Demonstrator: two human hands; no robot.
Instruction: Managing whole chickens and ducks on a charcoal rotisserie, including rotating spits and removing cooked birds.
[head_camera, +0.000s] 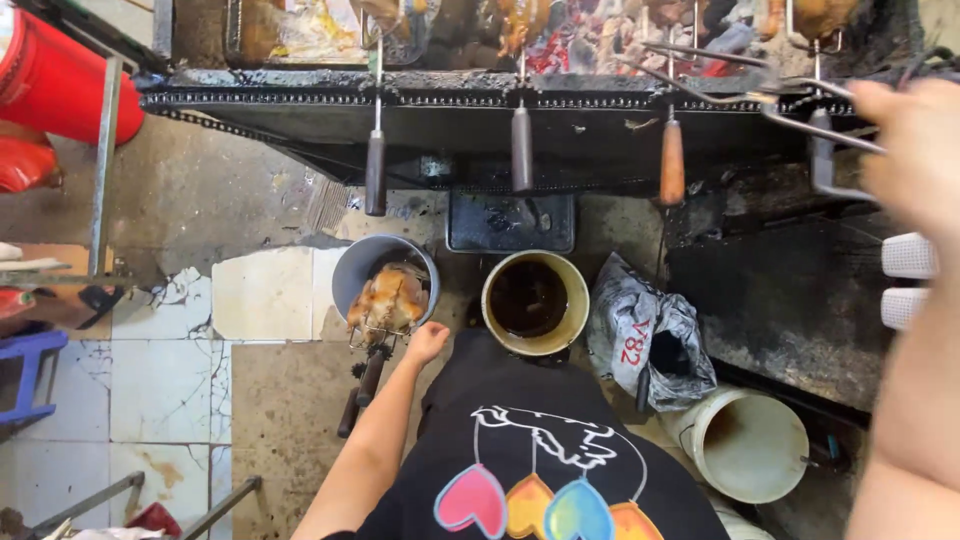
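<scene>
- Our left hand (428, 343) hangs loosely curled, holding nothing, beside the roasted chicken (388, 299) in the grey bucket (352, 268).
- Our right hand (905, 150) is blurred at the grill's metal skewer (800, 118); we cannot tell its grasp.

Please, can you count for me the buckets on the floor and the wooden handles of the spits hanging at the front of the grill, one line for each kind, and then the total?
Buckets: 3 (grey one with the roasted chicken, beige one with dark liquid, white one)
Wooden spit handles on the grill: 3 ()
Total: 6
</scene>
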